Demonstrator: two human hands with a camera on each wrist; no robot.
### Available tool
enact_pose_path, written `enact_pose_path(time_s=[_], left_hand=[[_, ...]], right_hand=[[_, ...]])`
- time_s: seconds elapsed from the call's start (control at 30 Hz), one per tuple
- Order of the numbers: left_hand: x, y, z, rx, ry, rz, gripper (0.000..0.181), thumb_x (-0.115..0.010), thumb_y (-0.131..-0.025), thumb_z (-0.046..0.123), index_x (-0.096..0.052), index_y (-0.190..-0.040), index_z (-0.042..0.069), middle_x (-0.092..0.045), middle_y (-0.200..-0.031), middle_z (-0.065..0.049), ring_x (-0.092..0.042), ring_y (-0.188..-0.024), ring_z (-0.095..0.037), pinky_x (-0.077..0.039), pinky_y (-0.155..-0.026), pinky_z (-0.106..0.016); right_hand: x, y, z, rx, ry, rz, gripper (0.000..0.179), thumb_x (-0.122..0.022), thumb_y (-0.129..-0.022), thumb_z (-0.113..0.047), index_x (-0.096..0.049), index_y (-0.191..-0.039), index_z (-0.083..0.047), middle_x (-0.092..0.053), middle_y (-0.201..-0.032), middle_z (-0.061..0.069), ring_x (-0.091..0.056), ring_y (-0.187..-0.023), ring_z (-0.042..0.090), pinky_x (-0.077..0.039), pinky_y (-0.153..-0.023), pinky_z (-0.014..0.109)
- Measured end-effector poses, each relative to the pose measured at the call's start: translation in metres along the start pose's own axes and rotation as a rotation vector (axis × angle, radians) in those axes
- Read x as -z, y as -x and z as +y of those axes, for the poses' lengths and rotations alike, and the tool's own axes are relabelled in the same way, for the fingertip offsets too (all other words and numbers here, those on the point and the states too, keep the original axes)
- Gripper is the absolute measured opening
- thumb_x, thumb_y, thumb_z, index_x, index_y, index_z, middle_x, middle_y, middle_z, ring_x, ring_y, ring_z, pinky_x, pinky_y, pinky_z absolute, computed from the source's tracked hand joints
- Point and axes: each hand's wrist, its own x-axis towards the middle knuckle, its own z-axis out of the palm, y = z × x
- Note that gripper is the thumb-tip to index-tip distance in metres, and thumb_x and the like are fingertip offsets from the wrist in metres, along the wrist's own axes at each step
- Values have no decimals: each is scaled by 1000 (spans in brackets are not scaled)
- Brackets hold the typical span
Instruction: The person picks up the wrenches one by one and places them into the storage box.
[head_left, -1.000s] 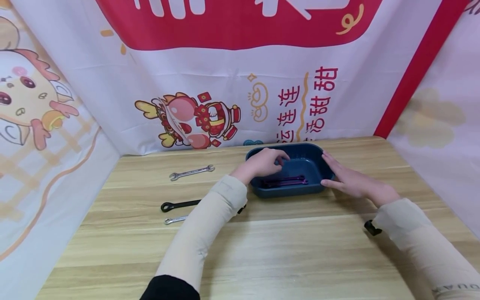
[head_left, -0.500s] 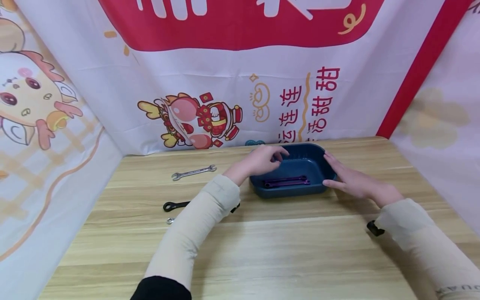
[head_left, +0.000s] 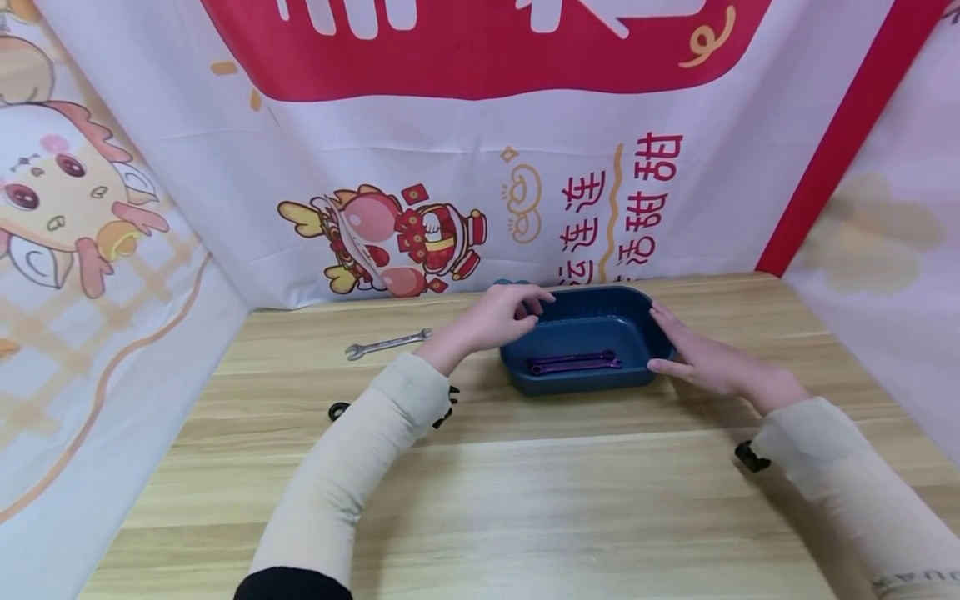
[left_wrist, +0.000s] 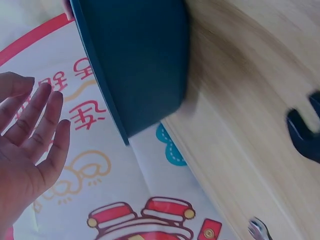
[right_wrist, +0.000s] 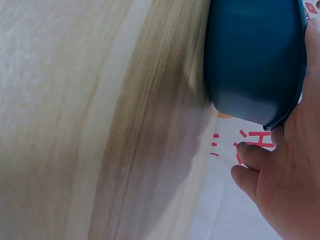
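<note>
A dark blue plastic tub stands at the back of the table, with purple wrenches lying inside along its near side. My left hand is raised over the tub's left end and holds nothing; in the left wrist view its loosely bent fingers are apart from the tub wall. At the right end, my right hand rests on the tub's rim with fingers extended and thumb towards the near corner. The right wrist view shows this hand against the tub's edge.
Left of the tub lies a silver open-end wrench. Nearer, a black wrench is mostly hidden by the left sleeve. Printed cloth hangs behind the wooden table and along its sides.
My left hand has drawn left and slightly up from inside the tub, and its forearm now covers the small silver wrench and most of the black one. My right hand stays at the rim.
</note>
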Motion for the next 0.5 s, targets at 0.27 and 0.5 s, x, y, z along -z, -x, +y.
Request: enact_pose_path(time_s=[0.27, 0.5], left_hand=[[8, 18, -10, 29, 18, 62, 35, -61, -101, 8, -65, -136, 12, -68, -119, -9, -63, -99, -20, -53, -85, -34], [15, 37, -23, 41, 37, 152, 35, -61, -101, 7, -66, -135, 10, -69, -119, -10, -64, -100, -20, -55, -83, -33]], right_hand=[[-1, 0, -1, -11, 9, -3, 93, -58, -103, -44, 1, -165, -7, 5, -169, 20, -6, -152, 49, -16, -114, 68], [-2, 0, -1, -2, 10, 7, 93, -59, -103, -43, 0, -165, -6, 3, -169, 22, -7, -151, 49, -17, -114, 69]])
